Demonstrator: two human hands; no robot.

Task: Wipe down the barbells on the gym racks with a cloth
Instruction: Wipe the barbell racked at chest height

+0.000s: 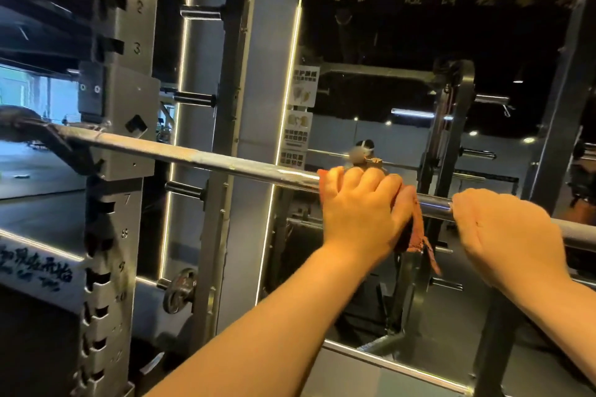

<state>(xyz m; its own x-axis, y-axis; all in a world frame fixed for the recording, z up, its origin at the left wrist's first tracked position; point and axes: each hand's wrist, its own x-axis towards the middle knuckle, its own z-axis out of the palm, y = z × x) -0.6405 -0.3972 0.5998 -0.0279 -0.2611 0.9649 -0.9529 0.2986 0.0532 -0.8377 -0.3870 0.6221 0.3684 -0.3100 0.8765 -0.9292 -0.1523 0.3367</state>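
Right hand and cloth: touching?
Apart. Head view: bare barbell shows between the orange cloth under the left hand and the right hand, which grips the barbell alone.

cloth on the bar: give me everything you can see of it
The cloth is reddish-orange, looks like thin worn fabric, with a ragged hem. It is wrapped round the barbell, mostly hidden under the left hand, which grips it against the bar. A sliver shows at the hand's left side; a loose tail hangs below the bar on the right, between the two hands. The right hand grips bare bar and does not touch it.
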